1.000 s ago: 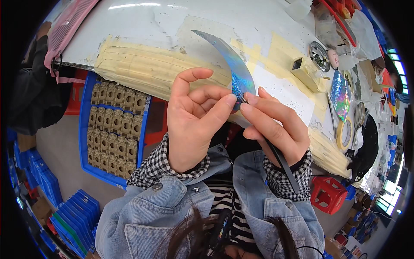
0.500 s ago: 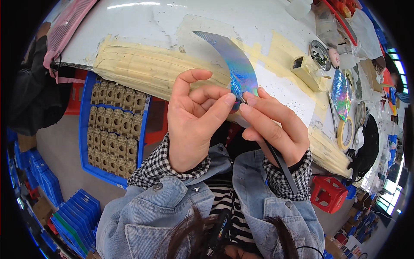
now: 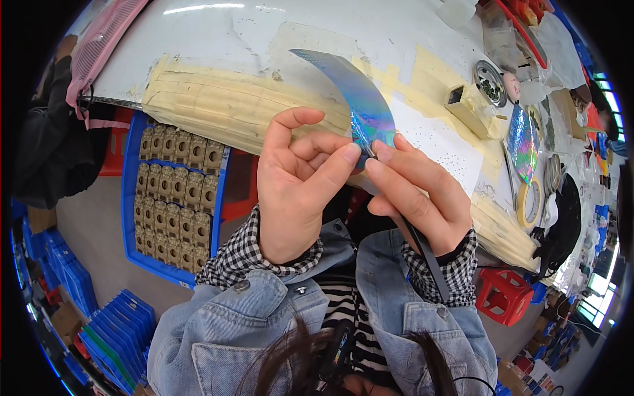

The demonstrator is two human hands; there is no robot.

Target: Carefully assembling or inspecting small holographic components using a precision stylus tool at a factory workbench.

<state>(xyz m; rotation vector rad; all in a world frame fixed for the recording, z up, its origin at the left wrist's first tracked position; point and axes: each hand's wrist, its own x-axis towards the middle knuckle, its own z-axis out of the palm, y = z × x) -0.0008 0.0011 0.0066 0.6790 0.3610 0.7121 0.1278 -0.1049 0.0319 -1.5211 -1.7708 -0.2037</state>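
A curved, tapering sheet of shiny iridescent film (image 3: 363, 96) stands up from my fingertips, its pointed end toward the far left. At its lower edge my left hand (image 3: 297, 181) pinches it between thumb and a finger, with the index finger raised and bent. Close beside it, my right hand (image 3: 422, 188) is closed round a slim dark tool that looks like tweezers (image 3: 428, 261). The tool's long dark end sticks out below the palm along the wrist, and its metal tip meets the film between both hands. My fingers partly hide the tip.
A taped, padded table edge (image 3: 218, 105) runs before me. White speckled paper (image 3: 456, 155), an open box (image 3: 472, 112), another iridescent piece (image 3: 524, 142) and a tape roll (image 3: 528, 204) lie rightward. A blue tray (image 3: 129, 218) of camouflage-patterned parts is at left; a red stool (image 3: 505, 297) stands lower right.
The film has tilted slightly leftward and its sheen has shifted. My right hand and the dark tool have turned a little; my left hand has barely moved.
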